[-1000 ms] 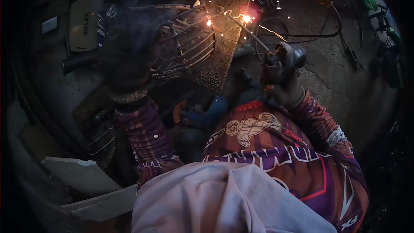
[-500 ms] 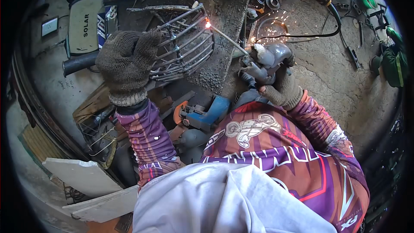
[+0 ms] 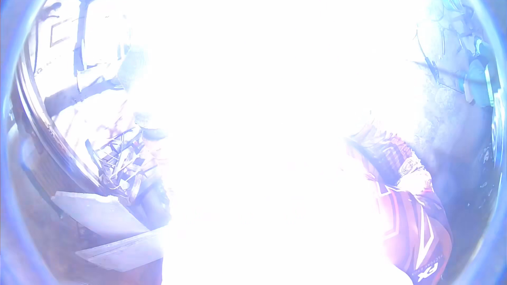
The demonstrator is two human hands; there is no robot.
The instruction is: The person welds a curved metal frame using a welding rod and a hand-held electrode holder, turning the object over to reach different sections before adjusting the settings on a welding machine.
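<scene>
A blinding white glare fills the middle of the head view and washes out most of my work. Of my left hand (image 3: 132,67), only the outer edge of the glove shows faintly at the glare's left side, with the dark cuff (image 3: 152,131) below it. Its fingers are lost in the light. My right hand is wholly hidden too; the patterned right sleeve (image 3: 393,153) emerges at the glare's lower right. The metal-rod cage and the welding electrode holder cannot be seen through the brightness.
Left of the glare lies a pipe (image 3: 97,79) beside a pale case (image 3: 105,29). Thin metal rods (image 3: 124,161) are heaped lower down, near two pale boards (image 3: 100,212). Cables and tools (image 3: 433,66) lie at the right, by a green item (image 3: 478,82) I cannot identify.
Half a second ago my left hand gripped the metal-rod cage and my right hand held the electrode holder, its rod tip glowing against the cage. Now white glare covers both.
</scene>
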